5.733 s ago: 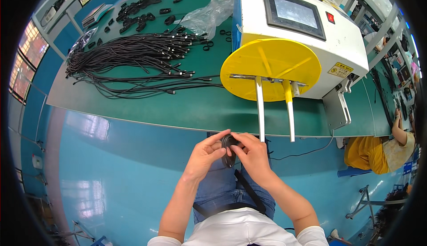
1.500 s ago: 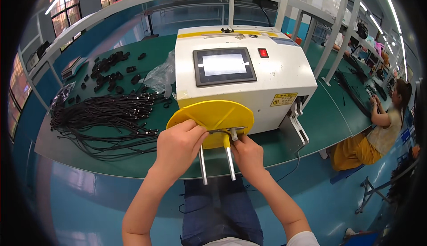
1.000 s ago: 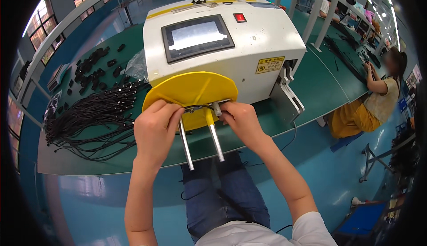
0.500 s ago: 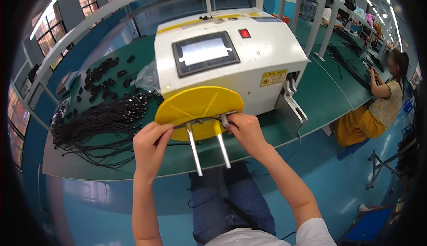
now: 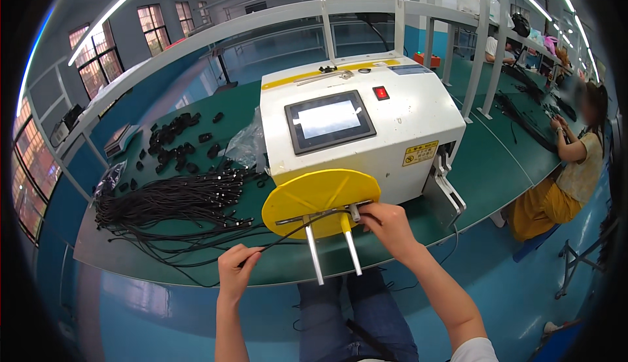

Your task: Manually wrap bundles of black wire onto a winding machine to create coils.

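Note:
A thin black cable (image 5: 286,236) slants from my left hand (image 5: 239,267) up across the face of a yellow disc (image 5: 294,195) on the machine's front. The left fingers are closed in a pinch on it. My right hand (image 5: 390,226) is closed at the cable's other end, right against a small grey metal clip (image 5: 355,213) on the disc; its fingertips hide that end. Two metal rods, a left one (image 5: 314,257) and a right one with a yellow base (image 5: 354,251), stick out from the disc toward me.
The white machine (image 5: 392,130) with a screen (image 5: 329,123) and red switch (image 5: 381,92) stands on the green table (image 5: 229,110). Left lie a bundle of black cables (image 5: 170,198) and several black parts (image 5: 176,133). A metal bracket (image 5: 447,195) juts out right. A co-worker (image 5: 584,146) sits farther right.
My left hand has moved away from the disc, down and left, drawing the cable out straighter. The right hand stays at the clip. The whole view has shifted.

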Motion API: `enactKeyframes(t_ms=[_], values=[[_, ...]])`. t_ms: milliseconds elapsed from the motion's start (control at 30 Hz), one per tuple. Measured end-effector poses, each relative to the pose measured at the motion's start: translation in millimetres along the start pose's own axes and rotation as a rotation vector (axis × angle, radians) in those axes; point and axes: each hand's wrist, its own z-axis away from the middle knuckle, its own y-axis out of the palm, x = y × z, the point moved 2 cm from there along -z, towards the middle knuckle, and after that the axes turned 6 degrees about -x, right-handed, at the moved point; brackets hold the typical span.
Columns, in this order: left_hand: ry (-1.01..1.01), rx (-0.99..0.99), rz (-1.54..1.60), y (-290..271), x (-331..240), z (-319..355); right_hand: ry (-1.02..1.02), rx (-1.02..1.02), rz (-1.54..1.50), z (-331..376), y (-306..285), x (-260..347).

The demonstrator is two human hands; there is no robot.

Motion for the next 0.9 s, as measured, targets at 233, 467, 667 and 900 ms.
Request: enactKeyframes(t_ms=[233,467,667,900], values=[[-0.041,-0.016,0.057,-5.8,16.2,5.0,0.277,-0.053,-0.169,11.7,-26.9,-5.9],[-0.033,-0.019,0.057,-4.2,19.1,4.3,0.333,-0.059,-0.191,20.5,-26.0,-14.3],[-0.037,-0.016,0.079,-5.0,15.2,3.1,0.365,-0.067,-0.200,24.0,-25.6,-14.0],[0.149,-0.012,-0.006,-5.1,-19.7,-3.3,0.387,-0.053,-0.180,31.2,-26.2,-20.5]])
